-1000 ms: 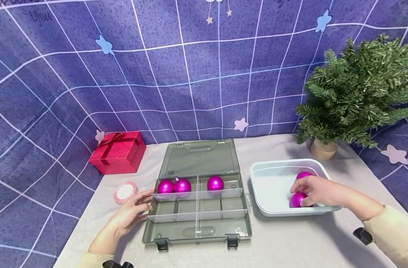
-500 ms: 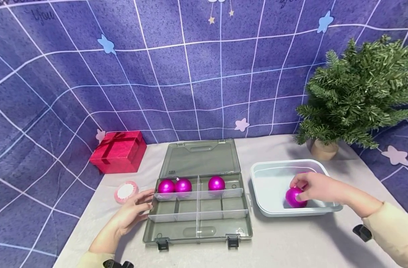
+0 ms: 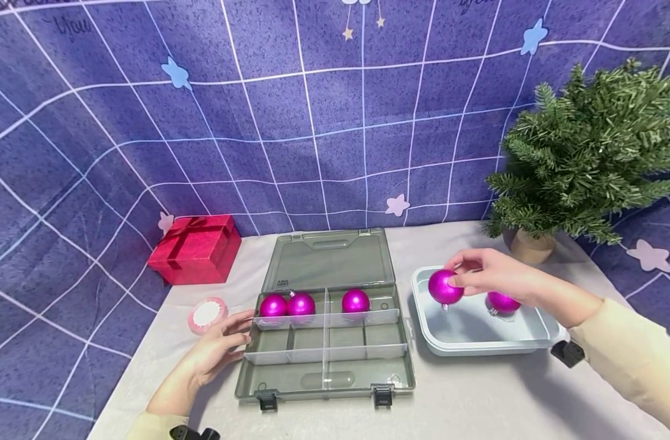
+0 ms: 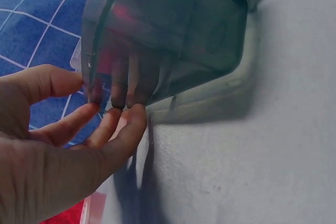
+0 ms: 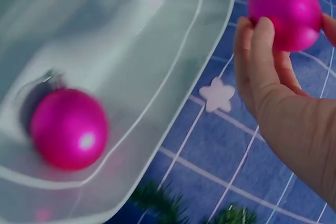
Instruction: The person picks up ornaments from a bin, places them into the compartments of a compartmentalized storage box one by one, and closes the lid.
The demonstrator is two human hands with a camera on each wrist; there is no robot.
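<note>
My right hand pinches a shiny magenta Christmas ball between thumb and fingers, above the white tub. Its metal cap points down in the head view. A second magenta ball lies in the tub, below the hand. My left hand touches the left side wall of a grey see-through divided box with its fingertips; in the left wrist view the fingers rest against that wall, thumb near the rim. Two balls sit in the back left compartment and one ball in the back right.
The box's lid lies folded back behind it. A red gift box and a pink round item with a white top are at left. A small artificial fir tree stands behind the tub, before a blue gridded cloth.
My right hand has lifted one ball from the tub and moved it left and up, uncovering the other ball there. The left hand stays at the box.
</note>
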